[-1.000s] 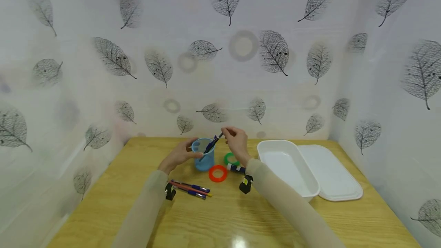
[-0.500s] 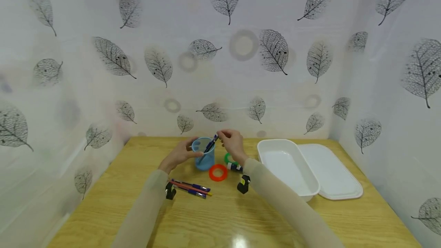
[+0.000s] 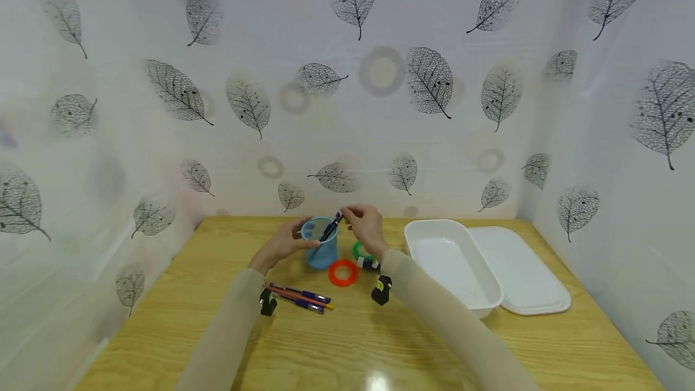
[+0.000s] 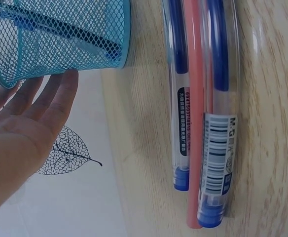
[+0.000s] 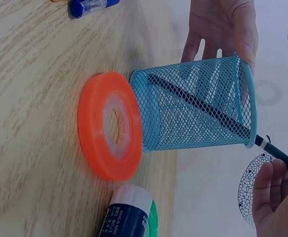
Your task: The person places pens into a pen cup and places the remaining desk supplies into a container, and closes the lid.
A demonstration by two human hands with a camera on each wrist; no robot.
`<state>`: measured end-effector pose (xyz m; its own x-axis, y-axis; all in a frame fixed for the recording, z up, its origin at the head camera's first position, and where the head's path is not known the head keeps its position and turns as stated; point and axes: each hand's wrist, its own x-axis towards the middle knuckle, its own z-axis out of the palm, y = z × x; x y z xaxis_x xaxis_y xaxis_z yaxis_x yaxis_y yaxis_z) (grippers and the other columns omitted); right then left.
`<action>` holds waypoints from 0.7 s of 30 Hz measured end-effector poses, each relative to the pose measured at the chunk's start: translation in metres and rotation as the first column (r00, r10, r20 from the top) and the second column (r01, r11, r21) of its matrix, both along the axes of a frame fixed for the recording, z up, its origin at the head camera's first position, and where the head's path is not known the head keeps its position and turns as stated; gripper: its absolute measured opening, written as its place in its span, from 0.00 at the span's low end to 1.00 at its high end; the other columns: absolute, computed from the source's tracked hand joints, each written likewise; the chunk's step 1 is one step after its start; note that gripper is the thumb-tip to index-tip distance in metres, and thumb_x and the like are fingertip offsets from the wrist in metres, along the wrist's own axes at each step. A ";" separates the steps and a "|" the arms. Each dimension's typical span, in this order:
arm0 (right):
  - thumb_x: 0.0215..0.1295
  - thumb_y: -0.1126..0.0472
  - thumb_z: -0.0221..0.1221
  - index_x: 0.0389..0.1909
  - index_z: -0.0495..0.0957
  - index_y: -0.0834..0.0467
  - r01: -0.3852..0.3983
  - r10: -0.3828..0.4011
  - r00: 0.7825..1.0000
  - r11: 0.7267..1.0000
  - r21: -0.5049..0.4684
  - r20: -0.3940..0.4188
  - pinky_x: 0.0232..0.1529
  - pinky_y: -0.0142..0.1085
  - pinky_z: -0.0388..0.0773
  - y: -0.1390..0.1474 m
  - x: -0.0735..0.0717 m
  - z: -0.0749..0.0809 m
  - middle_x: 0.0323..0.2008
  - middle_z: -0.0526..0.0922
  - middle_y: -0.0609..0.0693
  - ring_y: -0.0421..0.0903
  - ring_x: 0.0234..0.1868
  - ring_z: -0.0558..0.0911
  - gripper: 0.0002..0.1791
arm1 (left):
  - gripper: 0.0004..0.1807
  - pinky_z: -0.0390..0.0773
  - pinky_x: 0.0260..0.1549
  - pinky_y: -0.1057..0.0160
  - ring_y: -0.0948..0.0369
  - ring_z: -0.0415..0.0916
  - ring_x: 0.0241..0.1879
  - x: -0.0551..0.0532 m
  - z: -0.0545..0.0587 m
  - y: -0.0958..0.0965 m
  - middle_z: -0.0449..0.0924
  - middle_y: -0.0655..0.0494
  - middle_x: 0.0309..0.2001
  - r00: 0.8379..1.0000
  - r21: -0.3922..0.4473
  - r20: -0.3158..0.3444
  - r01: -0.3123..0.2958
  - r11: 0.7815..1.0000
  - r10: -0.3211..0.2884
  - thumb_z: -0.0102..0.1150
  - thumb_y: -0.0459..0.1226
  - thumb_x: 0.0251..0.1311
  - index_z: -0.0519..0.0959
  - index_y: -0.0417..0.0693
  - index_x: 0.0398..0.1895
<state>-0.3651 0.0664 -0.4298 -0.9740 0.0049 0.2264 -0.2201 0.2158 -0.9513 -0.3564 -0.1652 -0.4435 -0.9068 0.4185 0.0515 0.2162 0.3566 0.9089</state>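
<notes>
My left hand (image 3: 279, 246) grips a light-blue mesh pen cup (image 3: 324, 256) that stands on the table, with the thumb at its near rim and the fingers on the far side. My right hand (image 3: 365, 225), above the cup's right rim, pinches the upper end of a thin dark pencil (image 5: 273, 150) with a white band. The rest of that pencil slants down inside the cup. A pen with a blue clip (image 3: 330, 228) also leans in the cup. Left of centre lie blue-capped pens (image 4: 216, 153) and a pink pencil (image 4: 195, 133), side by side.
An orange-red tape roll (image 3: 343, 273) lies right of the cup, touching or nearly so. Behind it are a green tape roll (image 3: 359, 251) and a dark-blue glue stick with a white cap (image 3: 368, 264). A white tub (image 3: 453, 264) and its lid (image 3: 523, 270) are at the right.
My right hand has moved slightly left and down, and the pencil has slid deeper into the cup. The left hand and cup stay in place.
</notes>
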 end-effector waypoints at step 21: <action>0.69 0.60 0.60 0.49 0.83 0.59 -0.010 0.010 1.000 0.999 -0.038 0.013 0.46 0.50 0.83 -0.004 0.001 0.010 0.44 0.87 0.59 0.58 0.44 0.85 0.12 | 0.43 0.70 0.63 0.43 0.40 0.65 0.67 0.001 0.001 0.000 0.63 0.40 0.71 1.000 -0.008 0.009 -0.010 1.000 0.010 0.69 0.44 0.58 0.59 0.47 0.74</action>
